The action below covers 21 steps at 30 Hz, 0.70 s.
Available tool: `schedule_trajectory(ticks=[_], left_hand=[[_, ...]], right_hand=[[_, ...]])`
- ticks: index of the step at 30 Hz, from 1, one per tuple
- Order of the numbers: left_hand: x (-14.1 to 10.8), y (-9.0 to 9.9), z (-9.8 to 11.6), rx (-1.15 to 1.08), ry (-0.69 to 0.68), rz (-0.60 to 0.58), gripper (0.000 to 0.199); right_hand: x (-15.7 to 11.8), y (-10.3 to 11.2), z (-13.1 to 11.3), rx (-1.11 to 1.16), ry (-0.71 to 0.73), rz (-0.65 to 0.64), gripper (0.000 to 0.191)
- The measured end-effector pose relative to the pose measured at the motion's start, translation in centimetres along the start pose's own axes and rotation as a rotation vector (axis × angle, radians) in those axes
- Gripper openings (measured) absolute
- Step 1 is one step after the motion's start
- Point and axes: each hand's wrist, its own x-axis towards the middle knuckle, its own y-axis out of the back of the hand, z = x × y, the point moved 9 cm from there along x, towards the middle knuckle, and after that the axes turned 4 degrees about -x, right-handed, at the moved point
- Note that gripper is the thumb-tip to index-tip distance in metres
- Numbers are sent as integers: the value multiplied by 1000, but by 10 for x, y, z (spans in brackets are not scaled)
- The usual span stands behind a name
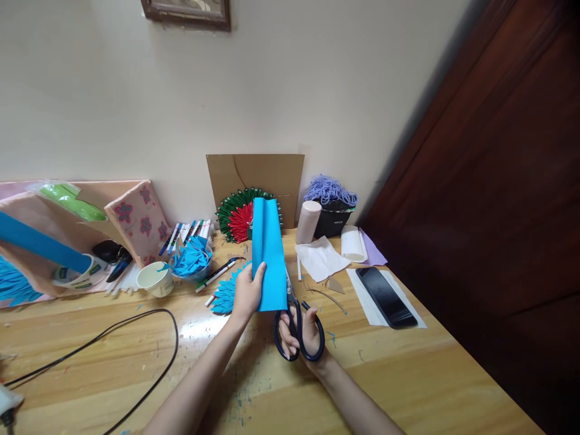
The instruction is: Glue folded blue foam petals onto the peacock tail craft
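My left hand (249, 289) grips a folded sheet of bright blue paper (272, 257) near its lower left edge, thumb on the front. The sheet stands nearly upright above the table. My right hand (301, 335) has its fingers through the black handles of a pair of scissors (293, 311). Their blades lie along the paper's lower right edge, partly hidden by it. Just left of my left hand lies a cluster of blue pointed paper strips (225, 293). Behind the sheet, a red and green layered fan (242, 214) leans on a brown cardboard (258, 169).
At left are a flowered pink box (145, 220), a pale cup (155, 279), a bowl of blue scraps (193, 257), several markers (185, 232) and a black cable (174, 338). At right stand a pink cylinder (309, 222), purple yarn (330, 190) and a phone (385, 297).
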Motion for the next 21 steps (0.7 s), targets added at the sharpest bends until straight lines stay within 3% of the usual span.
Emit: schedule_trajectory(ticks=[4,11,21], left_hand=[[-2,-3,0,4,6,-21,36],[-7,-13,-5,-18,28,-44,37],[-11,-26,-14,-99,105,-99,38]], right_hand=[[-1,-1,-8,-30,-17,-25,77],[2,15,-3,-81,18,88,74],[2,21,-7,-95,38,126,75]])
